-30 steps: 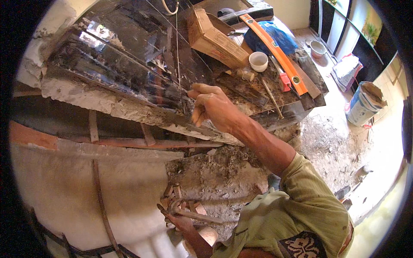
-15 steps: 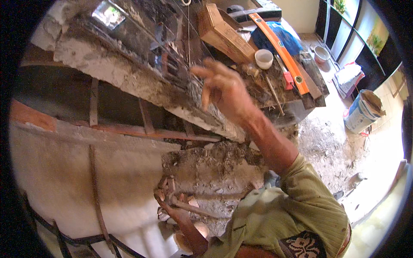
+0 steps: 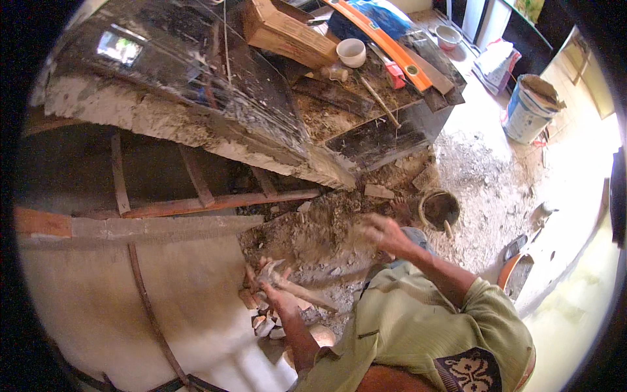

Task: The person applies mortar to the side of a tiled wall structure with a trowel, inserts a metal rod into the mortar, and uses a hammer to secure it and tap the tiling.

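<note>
My left hand [image 3: 279, 299] is closed around a hammer [image 3: 305, 294] close to its metal head. The wooden handle slants down to the right toward my shirt. Broken brick pieces [image 3: 263, 324] lie just below that hand. My right hand [image 3: 386, 234] hangs over the rubble [image 3: 320, 228] in front of my body. Its fingers are smeared by motion, and no held object can be made out in them. A dark bucket [image 3: 439, 210] stands to the right of it.
A broken-edged slab [image 3: 196, 127] juts across the upper left. The far counter carries an orange spirit level [image 3: 379, 39], a white bowl [image 3: 351, 52], a cardboard box [image 3: 287, 32] and a wooden stick [image 3: 380, 101]. A filled sack [image 3: 532, 110] stands at right.
My right hand has come down and back from above the slab's edge to the rubble near my body. The left hand still holds the hammer, now turned with its head more visible. The view has shifted.
</note>
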`<state>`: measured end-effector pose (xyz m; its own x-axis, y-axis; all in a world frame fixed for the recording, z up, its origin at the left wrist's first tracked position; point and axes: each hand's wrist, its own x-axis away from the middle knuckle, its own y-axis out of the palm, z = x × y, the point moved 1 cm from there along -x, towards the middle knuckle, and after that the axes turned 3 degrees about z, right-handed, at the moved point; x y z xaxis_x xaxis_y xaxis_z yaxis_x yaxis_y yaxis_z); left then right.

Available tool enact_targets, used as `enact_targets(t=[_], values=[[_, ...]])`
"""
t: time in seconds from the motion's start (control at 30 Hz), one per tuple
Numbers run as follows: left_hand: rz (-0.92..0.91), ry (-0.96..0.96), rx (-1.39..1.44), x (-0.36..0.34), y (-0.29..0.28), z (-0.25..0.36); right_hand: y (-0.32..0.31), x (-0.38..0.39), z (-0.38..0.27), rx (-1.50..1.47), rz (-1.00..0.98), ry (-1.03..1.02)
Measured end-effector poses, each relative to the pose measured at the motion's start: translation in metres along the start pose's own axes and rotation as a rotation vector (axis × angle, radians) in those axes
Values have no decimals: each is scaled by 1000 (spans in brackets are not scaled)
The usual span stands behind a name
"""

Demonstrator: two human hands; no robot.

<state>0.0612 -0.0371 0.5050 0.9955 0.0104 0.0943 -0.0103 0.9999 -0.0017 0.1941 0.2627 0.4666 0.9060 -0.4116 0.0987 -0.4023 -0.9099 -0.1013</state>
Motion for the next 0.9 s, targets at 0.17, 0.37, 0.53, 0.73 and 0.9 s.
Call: enact_targets(t=[0.17,0.37,0.53,0.73,0.9], values=[[-205,60,-25,12,85,6,40,38,24,259,-174,-157],[-401,55,134,38,180,-10,32,29,19,113,-404,-95],[-435,-31,164,52,245,-37,6,23,55,-106,-82,94],[-698,187,-278,33,242,-90,-45,20,103,-100,84,204],[-365,84,-196,-17,189,-122,-68,1,151,26,194,291]])
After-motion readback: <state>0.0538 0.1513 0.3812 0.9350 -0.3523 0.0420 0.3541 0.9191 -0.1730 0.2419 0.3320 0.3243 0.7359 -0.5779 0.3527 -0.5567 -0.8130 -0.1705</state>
